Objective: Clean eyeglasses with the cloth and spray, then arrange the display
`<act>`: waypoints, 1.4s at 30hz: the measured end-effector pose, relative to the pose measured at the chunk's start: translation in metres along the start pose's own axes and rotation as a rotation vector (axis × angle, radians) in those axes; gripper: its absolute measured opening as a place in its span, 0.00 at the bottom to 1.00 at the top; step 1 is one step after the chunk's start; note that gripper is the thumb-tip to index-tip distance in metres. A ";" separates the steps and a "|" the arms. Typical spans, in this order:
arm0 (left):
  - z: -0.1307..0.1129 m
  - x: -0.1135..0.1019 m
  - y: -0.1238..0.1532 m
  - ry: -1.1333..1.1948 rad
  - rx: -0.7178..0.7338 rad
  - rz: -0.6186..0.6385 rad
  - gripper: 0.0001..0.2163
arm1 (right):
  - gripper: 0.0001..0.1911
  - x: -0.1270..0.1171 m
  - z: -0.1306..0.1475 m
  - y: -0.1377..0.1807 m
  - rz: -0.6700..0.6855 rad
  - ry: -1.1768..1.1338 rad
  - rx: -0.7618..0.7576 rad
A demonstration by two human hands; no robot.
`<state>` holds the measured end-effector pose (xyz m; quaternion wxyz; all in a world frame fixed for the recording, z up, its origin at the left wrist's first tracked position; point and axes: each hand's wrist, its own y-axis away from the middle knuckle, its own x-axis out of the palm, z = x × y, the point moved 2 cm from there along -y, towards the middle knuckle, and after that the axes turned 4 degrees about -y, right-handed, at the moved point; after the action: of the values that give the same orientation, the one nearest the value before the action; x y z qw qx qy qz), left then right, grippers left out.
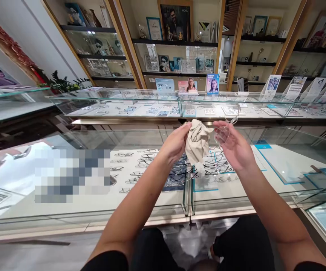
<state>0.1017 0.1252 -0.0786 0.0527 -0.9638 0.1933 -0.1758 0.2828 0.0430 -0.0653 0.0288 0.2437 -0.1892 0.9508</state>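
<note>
My left hand is closed on a beige cleaning cloth that hangs down between my two hands. My right hand grips a pair of clear-framed glasses; one lens sits by my fingers and a temple arm sticks up to the right. The cloth touches the glasses at their left side. Both hands are raised above a glass display counter with several eyeglass frames laid out inside.
A second glass counter with more frames runs across behind, topped with small advert cards. Wall shelves behind it carry pictures and certificates. A potted plant stands at the left. Part of the near counter is blurred out.
</note>
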 end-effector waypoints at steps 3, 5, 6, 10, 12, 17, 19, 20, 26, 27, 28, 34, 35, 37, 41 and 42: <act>-0.017 0.006 -0.015 0.002 0.061 0.051 0.19 | 0.17 0.020 0.003 -0.023 0.043 0.062 -0.107; -0.026 0.008 -0.020 -0.017 0.080 0.100 0.20 | 0.17 0.029 0.003 -0.035 0.060 0.094 -0.156; -0.030 0.009 -0.021 -0.031 0.088 0.130 0.19 | 0.18 0.031 0.002 -0.041 0.064 0.106 -0.170; -0.042 0.010 -0.016 -0.066 0.093 0.218 0.18 | 0.19 0.032 -0.005 -0.058 0.075 0.113 -0.149; -0.045 0.008 -0.013 -0.093 0.098 0.229 0.21 | 0.18 0.031 -0.007 -0.064 0.092 0.108 -0.127; -0.042 0.009 -0.009 -0.138 0.154 0.241 0.24 | 0.17 0.032 -0.010 -0.068 0.103 0.093 -0.106; -0.038 0.013 -0.007 -0.110 0.178 0.255 0.24 | 0.18 0.032 -0.011 -0.065 0.112 0.095 -0.097; -0.036 0.015 -0.005 -0.097 0.189 0.256 0.25 | 0.19 0.033 -0.011 -0.063 0.120 0.095 -0.097; -0.026 0.026 0.001 -0.164 0.293 0.151 0.23 | 0.18 0.035 -0.012 -0.048 0.139 0.152 -0.132; -0.025 0.027 0.002 -0.188 0.301 0.144 0.22 | 0.18 0.036 -0.014 -0.047 0.143 0.159 -0.144; -0.022 0.029 0.002 -0.210 0.305 0.140 0.22 | 0.17 0.037 -0.015 -0.046 0.147 0.163 -0.153; -0.010 0.034 0.004 -0.251 0.353 0.063 0.25 | 0.16 0.043 -0.026 -0.048 0.173 0.127 -0.167; -0.009 0.035 0.005 -0.264 0.359 0.032 0.25 | 0.15 0.044 -0.026 -0.048 0.181 0.135 -0.173; -0.008 0.036 0.008 -0.288 0.374 -0.017 0.25 | 0.15 0.045 -0.024 -0.046 0.201 0.170 -0.189; -0.012 0.039 0.015 -0.309 0.437 -0.051 0.26 | 0.17 0.049 -0.019 -0.036 0.230 0.239 -0.227; -0.013 0.040 0.016 -0.312 0.456 -0.065 0.26 | 0.18 0.050 -0.018 -0.033 0.232 0.257 -0.237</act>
<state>0.1254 0.0944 -0.0563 0.2918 -0.9482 0.1071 -0.0658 0.2354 0.0785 -0.0442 -0.0285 0.0916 -0.3214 0.9421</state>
